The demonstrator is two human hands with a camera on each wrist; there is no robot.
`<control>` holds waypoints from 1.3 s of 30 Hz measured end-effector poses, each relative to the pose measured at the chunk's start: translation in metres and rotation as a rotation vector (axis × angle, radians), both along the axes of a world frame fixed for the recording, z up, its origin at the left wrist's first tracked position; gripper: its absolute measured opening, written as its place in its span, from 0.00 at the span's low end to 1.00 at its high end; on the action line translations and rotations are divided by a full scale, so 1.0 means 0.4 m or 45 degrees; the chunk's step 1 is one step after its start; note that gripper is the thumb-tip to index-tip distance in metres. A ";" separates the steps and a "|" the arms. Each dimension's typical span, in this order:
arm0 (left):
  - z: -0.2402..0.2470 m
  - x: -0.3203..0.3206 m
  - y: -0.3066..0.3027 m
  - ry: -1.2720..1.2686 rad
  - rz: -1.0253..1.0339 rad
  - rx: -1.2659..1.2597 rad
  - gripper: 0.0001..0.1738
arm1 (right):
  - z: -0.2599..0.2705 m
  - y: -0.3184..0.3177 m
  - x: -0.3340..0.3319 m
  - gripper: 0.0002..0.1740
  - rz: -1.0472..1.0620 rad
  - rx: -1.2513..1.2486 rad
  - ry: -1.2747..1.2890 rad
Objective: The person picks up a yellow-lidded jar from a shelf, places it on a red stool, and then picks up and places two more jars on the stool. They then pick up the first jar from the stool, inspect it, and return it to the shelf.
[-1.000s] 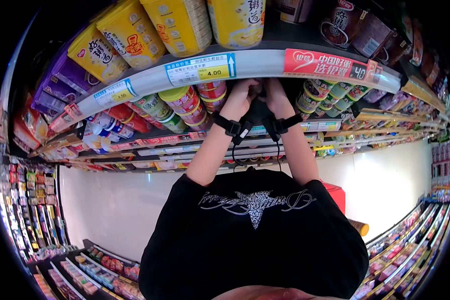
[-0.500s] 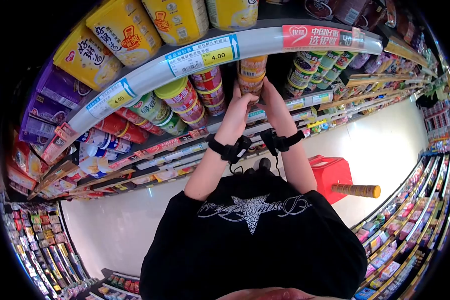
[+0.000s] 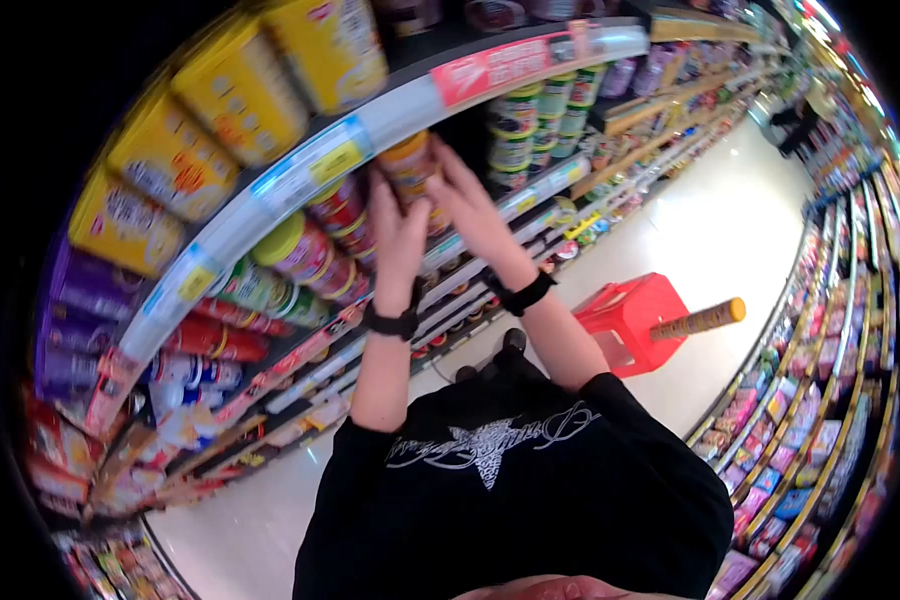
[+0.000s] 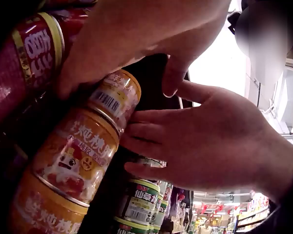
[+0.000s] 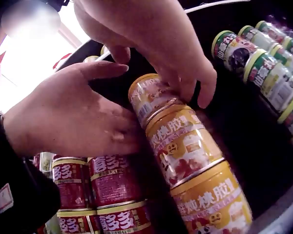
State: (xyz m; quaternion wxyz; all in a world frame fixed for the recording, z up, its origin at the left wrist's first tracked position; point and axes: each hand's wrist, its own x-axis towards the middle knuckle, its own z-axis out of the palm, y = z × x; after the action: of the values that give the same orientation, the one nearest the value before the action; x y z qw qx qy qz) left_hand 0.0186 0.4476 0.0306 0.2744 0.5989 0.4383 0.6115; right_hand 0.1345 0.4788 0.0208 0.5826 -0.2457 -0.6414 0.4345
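Orange cans stand stacked under the yellow-tub shelf, between both hands in the head view. The left wrist view shows the stack leaning, with the left hand over its upper end. From the other side, the right hand has its fingers extended against the top can. In the right wrist view, the left hand lies flat along one side of the stack. There the right hand has fingertips by the top can. Neither hand's fingers wrap round a can.
Dark red cans are stacked left of the orange ones, and green-lidded cans to the right. The shelf edge with price labels runs above the hands. A red basket is on the floor at right.
A second ago the hands reached deep under the shelf edge; then the orange cans came into sight between them. The head view has since turned, and both hands and cans appear further left.
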 end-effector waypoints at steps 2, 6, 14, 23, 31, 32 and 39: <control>-0.033 -0.003 0.009 -0.028 0.002 0.040 0.40 | -0.015 -0.007 0.009 0.35 -0.105 0.119 -0.074; 0.001 0.070 -0.062 -0.032 0.070 0.067 0.42 | 0.030 -0.074 0.059 0.36 -0.097 0.122 -0.089; -0.020 0.278 -0.157 0.130 0.152 0.081 0.48 | -0.008 -0.163 0.224 0.36 -0.112 -0.166 0.074; -0.170 0.563 -0.082 0.190 -0.348 -0.217 0.50 | -0.192 -0.174 0.532 0.31 -0.556 -0.436 0.228; -0.484 0.866 -0.006 -0.239 -0.912 -1.056 0.47 | -0.515 -0.192 0.852 0.33 -0.775 -1.026 0.402; -0.515 0.902 0.002 -0.295 -0.914 -1.228 0.45 | -0.571 -0.201 0.892 0.34 -0.776 -1.128 0.413; -0.857 1.103 0.029 -0.287 -1.078 -1.794 0.40 | -0.849 -0.257 1.115 0.33 -0.831 -1.632 0.574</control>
State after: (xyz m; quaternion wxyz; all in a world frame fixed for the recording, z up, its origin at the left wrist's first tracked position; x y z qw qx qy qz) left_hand 0.4597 0.4592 -0.3121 0.8345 0.3363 0.4260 0.0950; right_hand 0.5805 0.3760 -0.3188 0.5418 -0.6195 -0.0227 0.5676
